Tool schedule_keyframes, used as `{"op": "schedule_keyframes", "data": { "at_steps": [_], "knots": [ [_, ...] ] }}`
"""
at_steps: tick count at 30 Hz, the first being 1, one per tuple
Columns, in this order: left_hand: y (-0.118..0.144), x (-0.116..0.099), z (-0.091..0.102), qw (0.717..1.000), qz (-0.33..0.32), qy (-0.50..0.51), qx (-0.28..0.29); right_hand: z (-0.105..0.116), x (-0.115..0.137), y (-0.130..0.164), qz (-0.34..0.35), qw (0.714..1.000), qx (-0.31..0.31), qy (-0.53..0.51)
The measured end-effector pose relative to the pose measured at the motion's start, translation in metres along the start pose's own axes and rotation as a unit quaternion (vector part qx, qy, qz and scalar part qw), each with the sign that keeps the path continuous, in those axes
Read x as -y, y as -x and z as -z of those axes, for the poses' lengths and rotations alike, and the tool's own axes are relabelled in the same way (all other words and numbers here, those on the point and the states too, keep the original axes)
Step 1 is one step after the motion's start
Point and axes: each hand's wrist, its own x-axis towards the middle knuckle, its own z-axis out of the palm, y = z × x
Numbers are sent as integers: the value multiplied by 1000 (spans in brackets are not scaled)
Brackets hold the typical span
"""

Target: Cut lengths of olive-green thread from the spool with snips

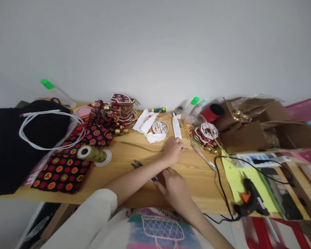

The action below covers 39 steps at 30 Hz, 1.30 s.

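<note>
My left hand (173,150) rests on the wooden table (191,180), its fingers closed on the end of a thin green ribbon (141,147) that runs off to the left. My right hand (172,188) lies nearer the front edge with its fingers spread. Its fingertips touch one end of the small scissors (137,164), which lie partly hidden under my left forearm. The view is blurred there, so the grip is unclear. A spool of green ribbon (92,154) lies on its side to the left.
Red-dotted black fabric (64,169) and a black bag (10,145) fill the left. Stacked ornaments (121,110), a round wooden tag (160,127) and tweezers (203,157) lie behind. A black glue gun (250,200) on a yellow sheet (235,180) and cardboard boxes (248,135) stand right.
</note>
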Motion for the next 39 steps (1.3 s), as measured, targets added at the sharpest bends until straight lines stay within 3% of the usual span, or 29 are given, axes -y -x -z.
{"op": "schedule_keyframes", "data": {
  "at_steps": [5, 8, 12, 18, 20, 23, 28, 32, 39],
  "knots": [
    [1, -1, 2, 1000, 1, 7, 1, -21, 2, 3, 26, 998, -13, -48],
    [0, 0, 2, 1000, 1, 7, 1, -12, -6, 7, -6, 998, 26, -59],
    [0, 0, 1, 1000, 2, 5, -1, 10, -28, 16, -118, 989, 82, -27],
    [0, 1, 0, 1000, -4, -1, 2, 24, -62, 46, -179, 980, 91, -6],
    [0, 2, 0, 1000, -5, -4, 2, 19, -75, 54, -191, 980, 61, -15],
    [0, 2, 0, 1000, -6, -3, 2, 9, -95, 57, -225, 972, -46, -49],
    [0, -1, 3, 1000, -1, -1, 1, -3, -108, 43, -240, 934, -193, -183],
    [0, -4, 5, 1000, 3, 0, 1, -6, -101, 34, -195, 929, -218, -226],
    [0, -3, 4, 1000, 7, 3, 1, -7, -93, 22, -191, 914, -270, -234]
  ]
}}
